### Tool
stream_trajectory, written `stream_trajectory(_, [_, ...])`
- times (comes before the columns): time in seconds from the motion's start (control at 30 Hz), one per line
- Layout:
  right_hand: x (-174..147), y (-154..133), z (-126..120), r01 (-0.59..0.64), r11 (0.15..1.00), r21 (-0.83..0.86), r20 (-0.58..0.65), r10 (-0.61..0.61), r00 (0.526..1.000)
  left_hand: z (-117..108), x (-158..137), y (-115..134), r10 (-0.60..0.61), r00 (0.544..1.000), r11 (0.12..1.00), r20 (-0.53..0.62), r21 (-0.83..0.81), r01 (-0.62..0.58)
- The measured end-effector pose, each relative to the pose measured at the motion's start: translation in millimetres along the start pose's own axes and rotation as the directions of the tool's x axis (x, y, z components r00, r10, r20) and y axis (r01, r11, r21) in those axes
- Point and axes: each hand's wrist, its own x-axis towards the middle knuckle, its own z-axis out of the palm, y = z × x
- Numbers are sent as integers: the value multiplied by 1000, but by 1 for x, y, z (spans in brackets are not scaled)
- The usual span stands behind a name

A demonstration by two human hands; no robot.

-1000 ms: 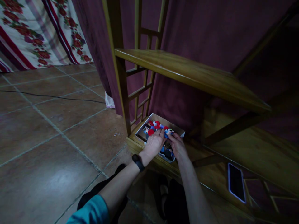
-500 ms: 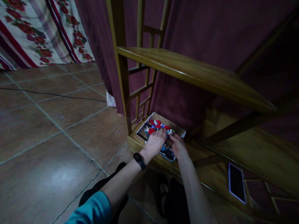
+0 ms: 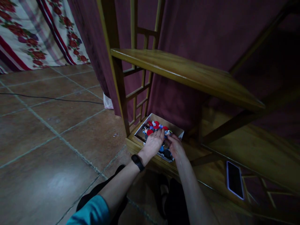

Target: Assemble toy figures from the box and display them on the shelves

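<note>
On a wooden shelf (image 3: 211, 176), boxed figurines (image 3: 150, 132) lie beneath left hand (image 3: 154, 143) and right hand (image 3: 176, 147). Both curl inward, any grip hidden.

Two hands (image 3: 153, 144), one box (image 3: 172, 126) (pieces (image 3: 149, 132) uncountable), one wristband (image 3: 137, 162) and one phone (image 3: 235, 180) are visible.

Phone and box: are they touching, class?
Apart. The head view shows a stretch of lower shelf between the phone and the box.
</note>
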Motion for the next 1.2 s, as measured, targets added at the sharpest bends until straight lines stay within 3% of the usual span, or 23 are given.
stream_trajectory(0.33, [0, -3, -3, -66, 997, 50, 2, 66, 998, 1, -3, 5, 58, 998, 995, 2, 78, -58])
stream_trajectory(0.8, [-6, -8, -6, -114, 993, -35, -24, 113, 993, 3, -11, 9, 86, 996, 987, 19, 136, -88])
stream_trajectory(1.2, [-5, -8, -7, -226, 974, -28, -76, 223, 972, 4, -16, 16, 118, 992, 988, 46, 93, -122])
